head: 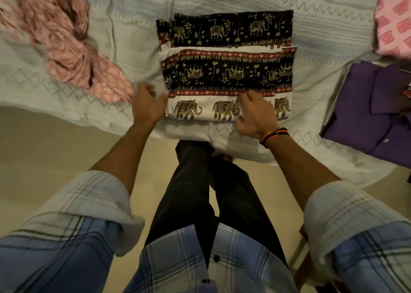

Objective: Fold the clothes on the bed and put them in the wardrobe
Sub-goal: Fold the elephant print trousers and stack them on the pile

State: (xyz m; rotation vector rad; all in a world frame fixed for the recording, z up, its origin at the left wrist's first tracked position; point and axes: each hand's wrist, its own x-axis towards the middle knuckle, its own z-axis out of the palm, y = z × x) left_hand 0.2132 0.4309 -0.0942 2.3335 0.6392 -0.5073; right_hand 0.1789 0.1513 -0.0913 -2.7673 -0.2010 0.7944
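Elephant cloth (226, 70): folded flat in layers on the bed (138, 48), in the middle, just beyond the near edge.
Handling: judged light, soft and floppy; layers may slide apart unless supported from below.
Where to hold: probably both near corners or under the near fold, lifting evenly.
Left hand (148, 106): fingers loosely curled at the cloth's near left corner; real grip unclear through blur.
Right hand (255, 112): spread, resting on the near white border.
Pink cloth (73, 54): unfolded heap, far left.
Purple shirt (373, 114): folded, right.
Pink checked cloth (393, 19): far right, looks folded.
Containers: none visible; wardrobe out of view.
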